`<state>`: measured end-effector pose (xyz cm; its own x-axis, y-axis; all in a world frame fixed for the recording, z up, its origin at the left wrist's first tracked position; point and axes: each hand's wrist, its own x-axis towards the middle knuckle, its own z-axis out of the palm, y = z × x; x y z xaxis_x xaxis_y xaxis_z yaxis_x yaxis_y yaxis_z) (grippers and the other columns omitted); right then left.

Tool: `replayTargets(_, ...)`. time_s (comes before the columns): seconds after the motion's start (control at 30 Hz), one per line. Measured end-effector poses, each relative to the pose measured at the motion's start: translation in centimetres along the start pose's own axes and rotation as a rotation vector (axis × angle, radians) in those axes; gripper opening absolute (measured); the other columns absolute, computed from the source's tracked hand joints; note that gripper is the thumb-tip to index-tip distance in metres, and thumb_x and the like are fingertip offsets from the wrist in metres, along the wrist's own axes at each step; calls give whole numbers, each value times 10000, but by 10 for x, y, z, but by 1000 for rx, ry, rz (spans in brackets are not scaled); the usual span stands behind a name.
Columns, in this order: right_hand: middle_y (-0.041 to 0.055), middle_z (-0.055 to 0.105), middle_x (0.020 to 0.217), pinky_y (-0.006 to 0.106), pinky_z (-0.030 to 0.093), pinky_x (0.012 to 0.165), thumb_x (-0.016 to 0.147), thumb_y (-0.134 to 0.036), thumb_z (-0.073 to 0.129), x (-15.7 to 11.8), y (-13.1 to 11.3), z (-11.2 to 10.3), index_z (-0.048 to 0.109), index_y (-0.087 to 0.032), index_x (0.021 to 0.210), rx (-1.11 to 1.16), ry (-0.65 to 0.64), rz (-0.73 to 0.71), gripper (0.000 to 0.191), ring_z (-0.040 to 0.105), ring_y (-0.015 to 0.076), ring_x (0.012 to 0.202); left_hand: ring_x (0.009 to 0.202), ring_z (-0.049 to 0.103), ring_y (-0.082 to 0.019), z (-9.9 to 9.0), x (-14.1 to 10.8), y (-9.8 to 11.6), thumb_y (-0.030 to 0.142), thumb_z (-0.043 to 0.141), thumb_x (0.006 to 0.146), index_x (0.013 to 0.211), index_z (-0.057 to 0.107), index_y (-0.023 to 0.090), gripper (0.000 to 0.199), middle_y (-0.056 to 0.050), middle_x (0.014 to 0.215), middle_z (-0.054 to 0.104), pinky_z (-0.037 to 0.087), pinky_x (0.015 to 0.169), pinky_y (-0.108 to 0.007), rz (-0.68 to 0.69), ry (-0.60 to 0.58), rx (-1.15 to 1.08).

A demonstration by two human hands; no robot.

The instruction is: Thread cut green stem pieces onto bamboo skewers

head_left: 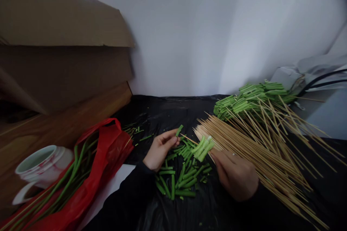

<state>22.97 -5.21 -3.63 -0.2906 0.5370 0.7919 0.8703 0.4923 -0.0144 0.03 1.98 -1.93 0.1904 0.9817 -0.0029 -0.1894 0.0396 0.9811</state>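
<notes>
Between the thumb and fingers of my left hand [162, 149] is a short green stem piece [179, 130], held upright at a slant. My right hand [235, 174] grips a wooden skewer [189, 139] whose tip points left toward that piece. Several green pieces [202, 148] are threaded side by side on the skewer, just beyond my right fingers. Below and between both hands lies a loose pile of cut green stems [187, 179] on black plastic sheeting [168, 110].
Bare skewers [252, 151] lie in a large bundle at the right, with filled green skewers [252, 97] stacked behind. A red bag [101, 155] of long stems and a white mug [45, 166] stand left, below a cardboard box [67, 43]. A wall [184, 36] rises behind.
</notes>
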Motion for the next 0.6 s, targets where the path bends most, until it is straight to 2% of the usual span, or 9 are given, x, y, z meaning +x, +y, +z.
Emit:
replayTargets(0.17, 46, 656, 720, 240, 436, 635, 942, -161, 429, -1, 0, 0, 678, -128, 1020, 10, -25, -9, 263, 599, 120, 639, 752, 618, -100, 5, -4, 0, 217, 808, 671, 1007, 733, 156, 350, -51, 859, 705, 467, 754, -222, -142, -50, -222)
replayTargets(0.4, 36, 641, 699, 250, 413, 606, 932, -149, 433, -2, -1, 0, 677, -127, 1044, 7, -27, -4, 269, 597, 121, 630, 700, 630, -104, 6, -5, 3, 298, 779, 717, 986, 727, 123, 326, -73, 821, 705, 484, 652, -191, -219, -29, -262)
replayTargets(0.6, 38, 648, 716, 257, 409, 603, 953, -184, 428, -1, -2, -2, 678, -126, 1022, 28, -16, -16, 266, 601, 127, 640, 708, 618, -90, 3, -3, 3, 205, 813, 671, 892, 728, 116, 252, -53, 802, 683, 488, 606, -155, -266, 33, -335)
